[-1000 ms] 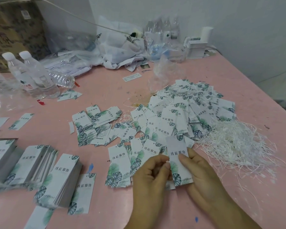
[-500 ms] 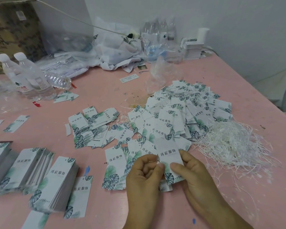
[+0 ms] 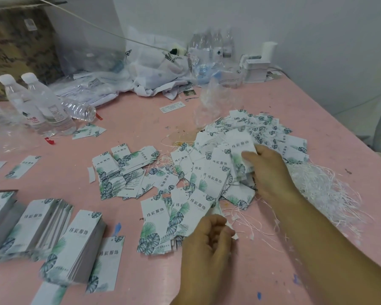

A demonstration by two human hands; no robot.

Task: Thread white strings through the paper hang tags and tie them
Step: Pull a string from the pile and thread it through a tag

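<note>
Pink table [image 3: 141,119] (paint-flecked) — white wall [image 3: 295,29] behind.

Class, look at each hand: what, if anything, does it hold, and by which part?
Right hand pinches a hang tag at its lower edge; left hand's grip cannot be told.

The table [image 3: 251,271] is pink, flecked with blue paint; the hang tags [image 3: 198,205] are white with green-and-teal leaf prints and dark lettering; the strings [image 3: 323,190] are white; bottle caps [image 3: 28,77] white.
</note>
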